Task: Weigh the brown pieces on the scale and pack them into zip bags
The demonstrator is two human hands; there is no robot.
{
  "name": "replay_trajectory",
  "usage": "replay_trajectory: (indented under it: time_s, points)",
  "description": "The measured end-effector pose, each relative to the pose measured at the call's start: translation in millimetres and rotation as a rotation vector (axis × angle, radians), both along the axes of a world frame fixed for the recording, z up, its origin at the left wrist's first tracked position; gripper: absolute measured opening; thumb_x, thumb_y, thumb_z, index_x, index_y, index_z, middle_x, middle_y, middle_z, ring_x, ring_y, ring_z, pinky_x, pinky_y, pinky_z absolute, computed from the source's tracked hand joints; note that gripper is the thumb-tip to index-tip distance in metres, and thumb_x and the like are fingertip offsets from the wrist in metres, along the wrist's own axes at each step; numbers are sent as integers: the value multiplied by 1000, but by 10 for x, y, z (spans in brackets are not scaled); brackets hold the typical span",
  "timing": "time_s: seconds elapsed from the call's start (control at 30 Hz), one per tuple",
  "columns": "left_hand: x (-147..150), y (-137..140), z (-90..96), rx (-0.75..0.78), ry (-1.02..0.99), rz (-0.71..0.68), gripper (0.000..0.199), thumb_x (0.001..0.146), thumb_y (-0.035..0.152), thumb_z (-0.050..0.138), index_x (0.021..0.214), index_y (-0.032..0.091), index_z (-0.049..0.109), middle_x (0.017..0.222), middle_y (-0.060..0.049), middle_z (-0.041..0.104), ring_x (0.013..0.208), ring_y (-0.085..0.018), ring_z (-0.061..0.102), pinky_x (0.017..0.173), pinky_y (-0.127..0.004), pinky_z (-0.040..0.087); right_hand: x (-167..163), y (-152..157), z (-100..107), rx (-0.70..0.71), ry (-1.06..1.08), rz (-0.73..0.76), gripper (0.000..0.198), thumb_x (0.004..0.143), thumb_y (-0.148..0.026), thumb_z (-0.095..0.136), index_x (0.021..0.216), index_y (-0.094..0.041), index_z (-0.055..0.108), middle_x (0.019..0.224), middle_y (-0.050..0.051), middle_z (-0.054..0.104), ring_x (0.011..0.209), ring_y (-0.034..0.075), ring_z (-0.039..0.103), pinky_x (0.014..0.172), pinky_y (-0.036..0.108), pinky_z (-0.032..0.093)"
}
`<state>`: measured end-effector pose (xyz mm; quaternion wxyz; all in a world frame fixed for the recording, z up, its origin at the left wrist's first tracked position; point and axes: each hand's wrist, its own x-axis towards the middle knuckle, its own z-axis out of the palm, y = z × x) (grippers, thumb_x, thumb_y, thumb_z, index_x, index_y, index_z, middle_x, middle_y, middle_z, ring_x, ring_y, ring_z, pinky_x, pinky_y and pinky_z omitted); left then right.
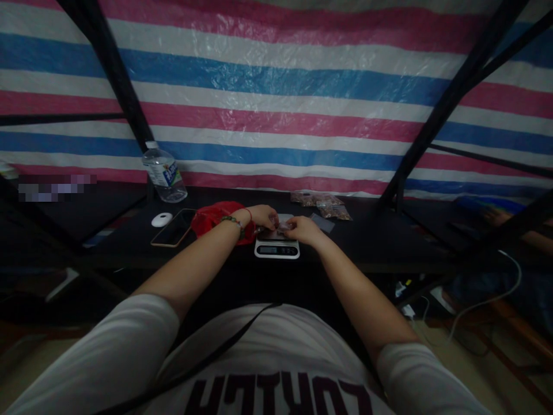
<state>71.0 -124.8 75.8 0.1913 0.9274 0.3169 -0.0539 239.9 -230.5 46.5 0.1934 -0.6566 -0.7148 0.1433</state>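
Note:
Above a white digital kitchen scale (277, 250), my left hand (263, 216) and my right hand (305, 229) come close together. Both have their fingers pinched on a small clear plastic bag (284, 226); its contents are too dim to make out. A red plastic bag (216, 218) lies beside my left wrist, partly behind the forearm. Behind my right hand lies a flat, clear, small bag (323, 223). Farther back are several clear zip bags (336, 210) with brownish bits inside. The scale's platform is mostly covered by my hands, and its display cannot be read.
On the left of the black table (371, 248) are a phone (173, 228), a white oval object (162, 219) and a clear plastic bottle (166, 176). Dark metal posts flank the table before a striped plastic sheet (276, 115). Another person's arm (538, 239) shows at far right.

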Motion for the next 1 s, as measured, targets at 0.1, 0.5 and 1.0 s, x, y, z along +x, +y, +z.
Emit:
replay_trajectory:
  time_s: [0.1, 0.5, 1.0]
  points:
    - [26, -8, -20, 14, -13, -30, 37, 64, 30, 64, 99, 17, 70, 90, -2, 71, 77, -16, 63, 63, -20, 44, -50, 4, -2, 26, -33, -49, 24, 70, -32, 66, 90, -20, 73, 80, 6, 71, 72, 19, 64, 59, 24, 38]
    - [12, -44, -53, 77, -61, -47, 27, 63, 26, 59, 88, 17, 68, 77, -1, 67, 68, -16, 59, 60, -23, 41, -80, -14, 26, 37, -56, -87, 25, 70, -33, 64, 88, -19, 73, 79, 8, 71, 73, 21, 64, 59, 25, 39]
    - [-57, 78, -35, -227, -565, 35, 40, 73, 36, 62, 103, 10, 63, 94, -8, 69, 78, -16, 61, 72, -27, 47, -14, 150, -181, 132, 256, -75, 38, 71, -29, 68, 107, -18, 67, 97, 6, 70, 83, 17, 63, 70, 25, 46]
